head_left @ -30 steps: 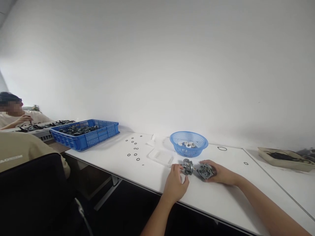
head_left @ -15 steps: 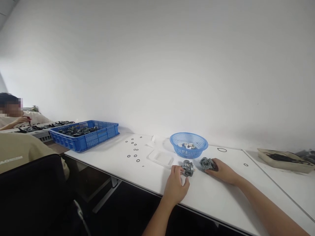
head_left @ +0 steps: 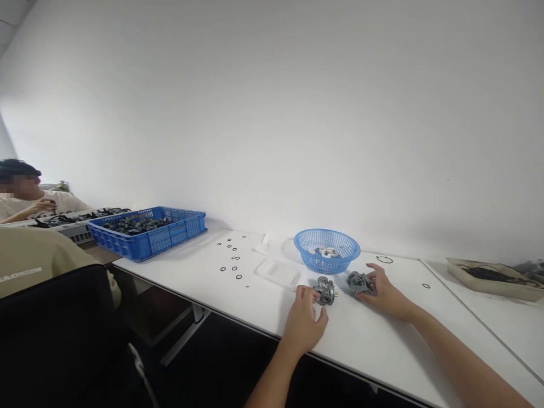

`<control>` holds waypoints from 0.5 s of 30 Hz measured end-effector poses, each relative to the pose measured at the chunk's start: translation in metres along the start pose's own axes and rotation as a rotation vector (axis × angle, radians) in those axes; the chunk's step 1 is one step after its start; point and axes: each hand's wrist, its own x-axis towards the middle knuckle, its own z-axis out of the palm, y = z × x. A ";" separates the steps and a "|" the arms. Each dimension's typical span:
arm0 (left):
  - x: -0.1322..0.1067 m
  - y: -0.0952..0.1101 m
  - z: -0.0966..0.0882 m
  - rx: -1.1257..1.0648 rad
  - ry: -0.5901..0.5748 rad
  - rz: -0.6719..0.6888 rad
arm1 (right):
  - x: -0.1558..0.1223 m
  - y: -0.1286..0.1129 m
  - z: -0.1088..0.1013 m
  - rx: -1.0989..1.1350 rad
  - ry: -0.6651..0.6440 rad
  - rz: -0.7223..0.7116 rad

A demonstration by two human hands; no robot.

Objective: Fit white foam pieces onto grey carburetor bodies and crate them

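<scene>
My left hand [head_left: 304, 320] rests on the white table [head_left: 374, 340] with its fingers closed on a small grey metal part [head_left: 325, 290]. A second grey metal part [head_left: 356, 281] stands on the table a little to the right, just in front of a blue mesh basket [head_left: 327, 249]. My right hand [head_left: 385, 292] is beside that second part, its fingers spread and loosening around it, fingertips still touching.
A shallow white tray [head_left: 278, 272] and several black O-rings [head_left: 232, 258] lie left of the basket. A blue crate [head_left: 147, 229] of dark parts stands at far left, near two seated people. A beige tray [head_left: 493, 275] sits at far right.
My right hand has carried the second metal part away from me toward the basket, set it on the table and opened its fingers. My left hand has barely moved.
</scene>
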 end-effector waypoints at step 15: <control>-0.002 0.005 -0.003 0.020 -0.012 0.006 | 0.000 0.001 -0.001 0.008 -0.019 -0.001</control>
